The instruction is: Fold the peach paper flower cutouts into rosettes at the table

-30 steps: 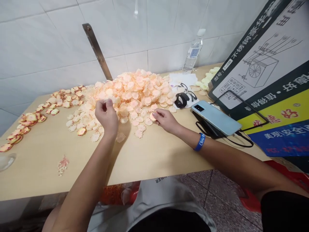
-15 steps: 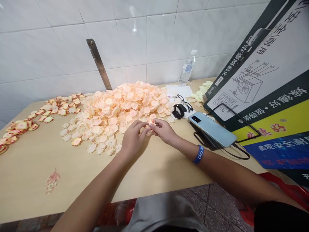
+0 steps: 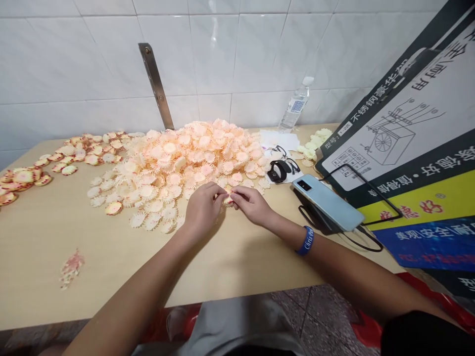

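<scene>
My left hand (image 3: 205,205) and my right hand (image 3: 253,203) meet at the front edge of a big heap of pale pink, jagged-edged discs (image 3: 200,153). Between the fingertips is a small pale disc with reddish marks (image 3: 228,198), pinched from both sides. Fingers hide much of it. A yellowish disc with a red rim (image 3: 114,208) lies at the heap's left front.
Red-edged discs (image 3: 24,177) lie at the far left, and small scraps (image 3: 72,267) nearer the front. At the right are a black watch (image 3: 277,171), a light blue phone (image 3: 330,201) with a cable, a bottle (image 3: 295,109) and a large printed box (image 3: 401,133).
The camera view has shifted slightly. My fingertips have changed their hold, my left fingers are more curled in, and more of the small disc shows between my hands.
</scene>
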{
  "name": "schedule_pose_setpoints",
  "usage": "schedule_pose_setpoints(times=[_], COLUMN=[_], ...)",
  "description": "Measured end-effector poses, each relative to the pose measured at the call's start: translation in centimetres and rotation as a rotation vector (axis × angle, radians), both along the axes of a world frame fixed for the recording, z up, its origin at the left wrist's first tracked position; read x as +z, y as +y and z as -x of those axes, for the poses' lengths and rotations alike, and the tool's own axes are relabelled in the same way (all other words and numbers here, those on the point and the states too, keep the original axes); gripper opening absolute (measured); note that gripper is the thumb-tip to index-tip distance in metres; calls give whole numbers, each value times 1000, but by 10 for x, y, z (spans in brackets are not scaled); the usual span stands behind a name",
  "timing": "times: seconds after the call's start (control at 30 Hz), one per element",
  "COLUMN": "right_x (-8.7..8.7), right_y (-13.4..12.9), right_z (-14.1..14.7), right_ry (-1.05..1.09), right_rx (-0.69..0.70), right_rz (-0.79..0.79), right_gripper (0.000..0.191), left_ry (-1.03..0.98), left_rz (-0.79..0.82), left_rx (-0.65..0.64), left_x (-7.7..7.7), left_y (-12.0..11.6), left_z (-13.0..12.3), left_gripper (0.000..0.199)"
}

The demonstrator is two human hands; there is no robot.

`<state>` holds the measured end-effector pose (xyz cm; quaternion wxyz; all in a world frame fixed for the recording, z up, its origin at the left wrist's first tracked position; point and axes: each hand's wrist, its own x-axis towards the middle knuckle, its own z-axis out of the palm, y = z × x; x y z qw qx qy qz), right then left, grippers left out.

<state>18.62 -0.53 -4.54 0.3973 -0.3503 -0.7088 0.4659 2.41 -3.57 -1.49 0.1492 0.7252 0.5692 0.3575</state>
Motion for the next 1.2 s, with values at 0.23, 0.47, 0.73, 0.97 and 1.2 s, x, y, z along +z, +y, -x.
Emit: schedule_pose_setpoints(times=[0.23, 0.47, 0.73, 0.97, 1.2], right_x=[-1, -6, -2, -5, -8], right_y=[1, 0, 1, 6, 6], right_z=[-2, -2, -2, -7, -2], right_ry=[30, 73, -30, 125, 104], right_rx=[-12, 9, 26, 92, 48], right_rz=[34, 107, 41, 253, 291], right_gripper=[33, 33, 31, 37, 37], left_ry=[56, 225, -25, -545, -583], left_rz=[-75, -107, 103, 386, 407], left_rx=[-62, -74, -84, -135, -154], left_x=[-5, -12, -10, -12, -18], left_y=[3, 0, -1, 7, 11], left_z=[2, 0, 4, 1, 5], left_gripper=[16, 16, 12, 17, 14])
